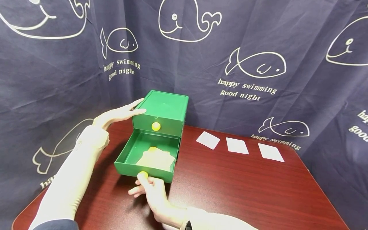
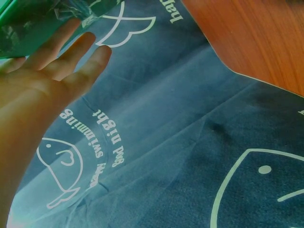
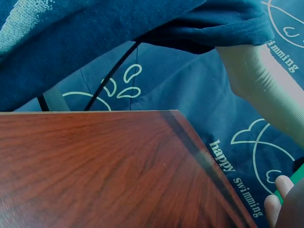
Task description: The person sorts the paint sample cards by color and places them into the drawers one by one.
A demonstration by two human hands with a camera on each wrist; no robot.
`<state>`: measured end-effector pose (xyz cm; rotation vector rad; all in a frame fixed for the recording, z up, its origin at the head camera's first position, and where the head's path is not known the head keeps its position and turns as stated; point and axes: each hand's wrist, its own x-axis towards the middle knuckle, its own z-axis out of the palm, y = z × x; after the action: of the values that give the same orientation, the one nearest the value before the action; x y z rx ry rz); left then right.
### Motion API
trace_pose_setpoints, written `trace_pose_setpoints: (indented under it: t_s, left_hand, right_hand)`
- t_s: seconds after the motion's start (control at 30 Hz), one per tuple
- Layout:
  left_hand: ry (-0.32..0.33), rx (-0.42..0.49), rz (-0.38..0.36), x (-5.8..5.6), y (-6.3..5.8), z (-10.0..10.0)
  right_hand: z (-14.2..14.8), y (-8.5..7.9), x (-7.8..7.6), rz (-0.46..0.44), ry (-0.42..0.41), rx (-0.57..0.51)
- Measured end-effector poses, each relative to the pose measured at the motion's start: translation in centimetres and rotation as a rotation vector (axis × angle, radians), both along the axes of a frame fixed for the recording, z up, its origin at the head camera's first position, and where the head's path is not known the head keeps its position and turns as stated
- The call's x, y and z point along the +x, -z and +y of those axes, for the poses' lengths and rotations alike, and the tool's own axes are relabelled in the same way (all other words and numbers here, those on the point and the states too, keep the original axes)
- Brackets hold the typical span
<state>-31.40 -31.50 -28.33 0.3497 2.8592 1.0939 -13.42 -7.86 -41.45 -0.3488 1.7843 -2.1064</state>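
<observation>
A green two-drawer box [image 1: 165,103] stands on the table, its upper drawer closed and its lower drawer [image 1: 126,167] pulled out. Inside the lower drawer lies a flat cream-coloured piece [image 1: 156,159] with an uneven outline and a bit of yellow at its far edge. My left hand [image 1: 119,115] rests against the box's upper left side, fingers extended; the left wrist view shows that hand [image 2: 45,88] beside the green side wall. At the front of the lower drawer, my right hand [image 1: 156,195] pinches the yellow knob [image 1: 143,174], partly hidden by the thumb.
Three white cards lie in a row right of the box: a tilted left card [image 1: 208,140], a middle card [image 1: 237,145] and a right card [image 1: 271,152]. The dark red wooden table [image 1: 244,188] meets a blue patterned curtain [image 1: 201,64] behind. Another yellow knob [image 1: 156,126] is on the upper drawer.
</observation>
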Motion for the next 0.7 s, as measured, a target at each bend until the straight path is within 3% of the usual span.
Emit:
trace_pose_setpoints:
  t_s: [0.23, 0.7]
  left_hand:
    - [-0.003, 0.003, -0.008, 0.1, -0.1, 0.0]
    - [-0.003, 0.014, -0.008, 0.0, -0.1, 0.1]
  right_hand:
    - [0.1, -0.4, -0.6, 0.051, 0.055, 0.044]
    - [0.0, -0.7, -2.0, 0.054, 0.081, 0.033]
